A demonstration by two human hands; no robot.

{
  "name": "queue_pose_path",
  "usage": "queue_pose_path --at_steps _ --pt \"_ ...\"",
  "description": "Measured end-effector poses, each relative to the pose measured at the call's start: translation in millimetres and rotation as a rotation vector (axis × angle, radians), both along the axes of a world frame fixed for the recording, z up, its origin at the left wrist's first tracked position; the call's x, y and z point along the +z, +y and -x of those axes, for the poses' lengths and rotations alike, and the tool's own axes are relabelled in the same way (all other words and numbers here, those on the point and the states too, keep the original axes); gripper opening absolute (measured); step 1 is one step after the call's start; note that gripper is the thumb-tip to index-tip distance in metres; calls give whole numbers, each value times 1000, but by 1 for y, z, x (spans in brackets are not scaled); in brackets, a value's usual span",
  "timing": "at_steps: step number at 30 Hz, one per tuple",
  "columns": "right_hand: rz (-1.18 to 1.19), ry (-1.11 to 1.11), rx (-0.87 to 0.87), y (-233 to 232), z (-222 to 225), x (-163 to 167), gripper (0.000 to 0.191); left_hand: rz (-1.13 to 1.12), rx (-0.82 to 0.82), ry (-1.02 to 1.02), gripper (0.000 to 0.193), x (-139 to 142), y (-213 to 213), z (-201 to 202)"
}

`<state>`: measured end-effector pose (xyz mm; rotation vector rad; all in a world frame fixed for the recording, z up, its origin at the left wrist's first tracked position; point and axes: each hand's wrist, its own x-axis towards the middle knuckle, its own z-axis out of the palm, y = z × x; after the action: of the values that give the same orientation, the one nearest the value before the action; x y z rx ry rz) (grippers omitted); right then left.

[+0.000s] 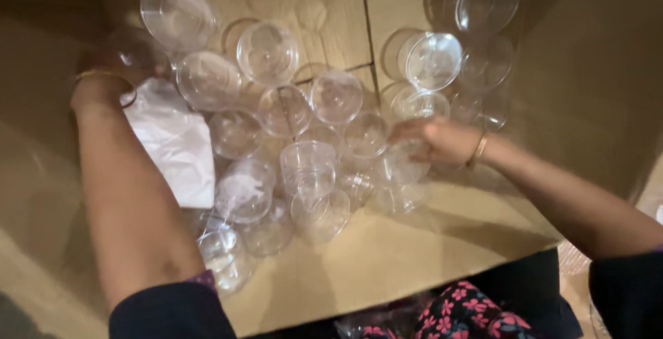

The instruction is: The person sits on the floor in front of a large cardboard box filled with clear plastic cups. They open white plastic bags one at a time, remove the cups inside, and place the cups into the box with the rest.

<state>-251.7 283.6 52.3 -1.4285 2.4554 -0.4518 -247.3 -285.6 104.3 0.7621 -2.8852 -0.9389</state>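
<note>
Clear plastic cups (pixel 307 166) lie heaped in the bottom of a cardboard box (pixel 387 256); they look light, thin-walled, slick and easily crushed, so the rim seems the safest hold. The right hand (pixel 435 140) closes around one cup at the pile's edge. The left hand (pixel 114 70) reaches among cups beside a white plastic bag (pixel 176 146); its grip cannot be told.
</note>
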Motion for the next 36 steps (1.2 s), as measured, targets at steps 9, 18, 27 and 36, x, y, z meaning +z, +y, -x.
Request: queue_pose_path --at_steps 9,18,27,36 --pt "-452 382 -440 26 176 30 88 -120 -356 206 47 -58 70 -26" --pt "-135 269 -162 34 75 52 67 -176 -582 184 35 -40 155 -118" --pt "109 -254 84 22 3 19 42 -299 -765 392 34 -46 192 -84" --pt "520 42 -385 -92 179 2 100 84 -483 317 86 -80 171 70"
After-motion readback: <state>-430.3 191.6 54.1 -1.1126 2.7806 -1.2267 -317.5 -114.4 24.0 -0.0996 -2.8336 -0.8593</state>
